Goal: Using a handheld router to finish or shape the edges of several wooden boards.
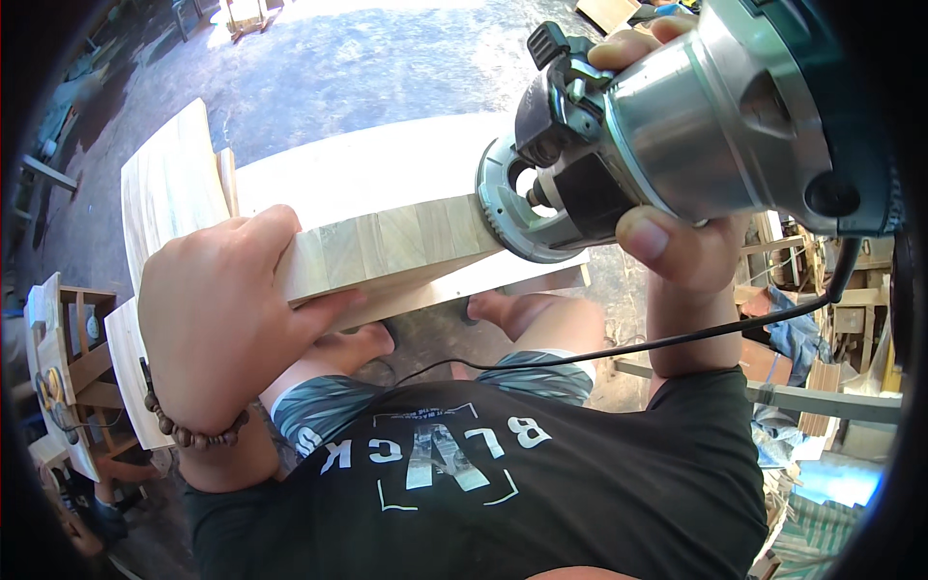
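A thick, pale wooden board [396,239] lies across in front of me, its striped edge facing me. My left hand [227,290] is wrapped round the board's left end, thumb below and fingers over the top. In my right hand [681,242] is a trim router [710,116] with a silver metal body, tilted on its side. Its round base [498,198] rests against the board's right end. The bit is mostly hidden behind the base. A black cord [619,350] hangs from the router's rear and runs leftward across my lap.
Another wooden panel [174,184] stands under the board's left end. Wooden frames [82,367] are at the left. Offcuts and scrap wood [822,387] are piled at the right. A concrete floor [367,72] spreads beyond the board.
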Demonstrator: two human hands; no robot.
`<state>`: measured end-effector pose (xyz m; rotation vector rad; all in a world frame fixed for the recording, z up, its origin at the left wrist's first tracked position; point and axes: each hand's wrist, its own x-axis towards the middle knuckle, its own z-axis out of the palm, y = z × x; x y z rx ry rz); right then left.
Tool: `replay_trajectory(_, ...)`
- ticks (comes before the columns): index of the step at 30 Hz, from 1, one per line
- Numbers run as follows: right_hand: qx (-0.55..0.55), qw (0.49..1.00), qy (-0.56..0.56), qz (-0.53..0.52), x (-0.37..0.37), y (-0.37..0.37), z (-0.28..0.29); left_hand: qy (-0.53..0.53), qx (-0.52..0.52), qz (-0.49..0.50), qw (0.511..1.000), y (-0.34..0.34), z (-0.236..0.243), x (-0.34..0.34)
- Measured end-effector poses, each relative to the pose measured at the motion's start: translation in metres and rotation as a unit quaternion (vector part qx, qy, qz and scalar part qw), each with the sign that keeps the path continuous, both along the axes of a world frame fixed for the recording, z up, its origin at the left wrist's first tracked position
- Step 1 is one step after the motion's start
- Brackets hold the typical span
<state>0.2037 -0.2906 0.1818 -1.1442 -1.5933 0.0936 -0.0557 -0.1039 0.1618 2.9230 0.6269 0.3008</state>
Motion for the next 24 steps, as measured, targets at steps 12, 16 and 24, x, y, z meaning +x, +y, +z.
replay_trajectory(12,-0.075,0.995,-0.020,0.060,0.008,0.005,0.003,-0.002,-0.018,0.007,1.000,-0.001,-0.003,-0.004)
replay_trajectory(16,-0.095,0.994,0.032,0.048,0.004,0.002,0.001,-0.006,-0.010,0.005,1.000,-0.001,-0.005,-0.005)
replay_trajectory(24,-0.103,0.992,0.047,0.047,0.006,0.006,0.002,-0.012,-0.015,0.001,1.000,0.001,-0.005,-0.003)
